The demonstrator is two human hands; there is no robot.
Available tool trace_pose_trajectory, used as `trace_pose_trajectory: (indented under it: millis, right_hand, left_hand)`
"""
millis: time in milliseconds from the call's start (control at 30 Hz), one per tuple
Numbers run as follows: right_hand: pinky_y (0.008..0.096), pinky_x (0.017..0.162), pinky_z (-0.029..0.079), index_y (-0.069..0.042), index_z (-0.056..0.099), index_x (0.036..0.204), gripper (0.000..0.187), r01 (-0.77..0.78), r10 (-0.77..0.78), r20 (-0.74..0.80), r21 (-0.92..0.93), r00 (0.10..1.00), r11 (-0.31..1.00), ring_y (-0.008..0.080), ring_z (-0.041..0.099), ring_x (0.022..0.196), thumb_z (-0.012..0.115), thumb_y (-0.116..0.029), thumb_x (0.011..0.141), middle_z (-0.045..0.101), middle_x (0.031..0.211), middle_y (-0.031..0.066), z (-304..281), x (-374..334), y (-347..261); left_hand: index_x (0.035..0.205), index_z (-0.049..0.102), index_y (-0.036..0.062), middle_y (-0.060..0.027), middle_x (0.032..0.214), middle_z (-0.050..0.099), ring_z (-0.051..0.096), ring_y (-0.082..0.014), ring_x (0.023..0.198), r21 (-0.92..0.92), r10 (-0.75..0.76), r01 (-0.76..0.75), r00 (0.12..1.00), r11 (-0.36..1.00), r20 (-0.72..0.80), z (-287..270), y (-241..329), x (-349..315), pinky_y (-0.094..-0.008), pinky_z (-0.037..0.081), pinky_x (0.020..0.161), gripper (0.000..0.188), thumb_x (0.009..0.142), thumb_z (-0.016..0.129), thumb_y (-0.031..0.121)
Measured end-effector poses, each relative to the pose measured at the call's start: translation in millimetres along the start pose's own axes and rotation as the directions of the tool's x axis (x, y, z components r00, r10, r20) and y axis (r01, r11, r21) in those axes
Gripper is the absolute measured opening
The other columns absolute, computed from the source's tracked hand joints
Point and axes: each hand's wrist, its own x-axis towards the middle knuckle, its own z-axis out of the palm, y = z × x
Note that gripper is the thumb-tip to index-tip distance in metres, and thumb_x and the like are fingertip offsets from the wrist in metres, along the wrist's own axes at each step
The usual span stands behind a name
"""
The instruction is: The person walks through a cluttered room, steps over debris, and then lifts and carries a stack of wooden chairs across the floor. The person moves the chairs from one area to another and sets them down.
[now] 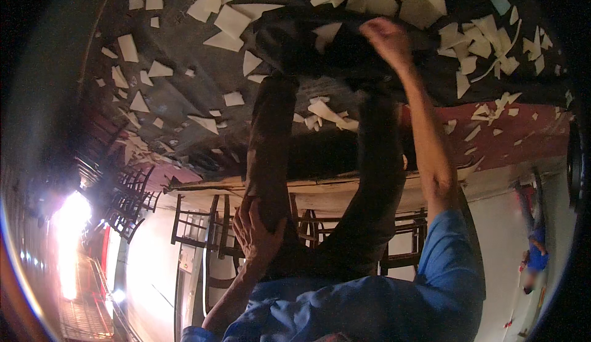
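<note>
The left hand [257,234] rests spread on the left leg [271,133], holding nothing. Farther out, the right hand [388,37] curls beside a dark bundle [357,56]; its grip I cannot tell, nor the work's progress. Pale scraps [231,21] lie ungathered across the dark floor covering [191,47]. Beyond are chairs [188,241] and a co-worker [537,256].

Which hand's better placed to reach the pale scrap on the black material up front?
Right, most likely. The right hand is stretched out near the pale scrap on the black material; the left hand rests on the left leg, much farther back.
</note>
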Motion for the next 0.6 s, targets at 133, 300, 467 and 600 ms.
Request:
trace_pose_trajectory:
  millis: [133,300,467,600]
  right_hand:
    - [0.0464,0.107,0.049,-0.01,0.068,0.127,0.047,0.471,-0.285,0.378,-0.645,0.881,0.601,0.0344,0.058,0.129,0.081,-0.03,0.086,0.054,0.147,0.018,106.2,4.2,6.2]
    - [0.0491,0.109,0.047,-0.005,0.064,0.132,0.054,0.255,-0.07,0.254,-0.832,0.965,0.492,0.0394,0.057,0.126,0.079,-0.025,0.084,0.056,0.14,0.0209,173.8,52.5,32.8]
    - [0.0483,0.087,0.054,-0.003,0.073,0.105,0.037,0.2,-0.5,-0.237,-0.714,0.833,0.671,0.0325,0.069,0.097,0.082,-0.03,0.081,0.072,0.104,0.0177,208.1,62.8,91.1]
    - [0.0433,0.067,0.055,-0.002,0.073,0.081,0.034,0.086,-0.072,0.048,-0.602,0.996,0.794,0.028,0.069,0.072,0.083,-0.035,0.08,0.072,0.08,0.0146,204.7,46.8,126.4]
  left_hand:
    - [0.149,0.036,0.0066,-0.0207,0.154,0.036,0.034,-0.0424,0.141,0.025,-0.004,0.006,0.998,1.0,-0.058,1.9,3.3,3.1,-0.0608,0.027,0.116,0.087,0.082,0.081,0.04]
    - [0.148,0.038,0.0056,-0.0221,0.151,0.039,0.036,-0.0426,0.139,0.053,-0.032,0.036,0.997,0.998,-0.068,1.5,-1.3,0.6,-0.0605,0.028,0.115,0.086,0.082,0.081,0.04]
    - [0.148,0.037,0.0051,-0.0246,0.149,0.04,0.038,-0.0451,0.137,0.096,-0.129,0.137,0.989,0.986,-0.077,16.0,-13.5,12.0,-0.0623,0.029,0.113,0.089,0.08,0.082,0.04]
    - [0.149,0.037,0.0063,-0.0243,0.15,0.04,0.038,-0.0453,0.137,0.086,-0.147,0.15,0.988,0.985,-0.036,15.0,-14.7,9.9,-0.0635,0.028,0.113,0.09,0.08,0.082,0.04]
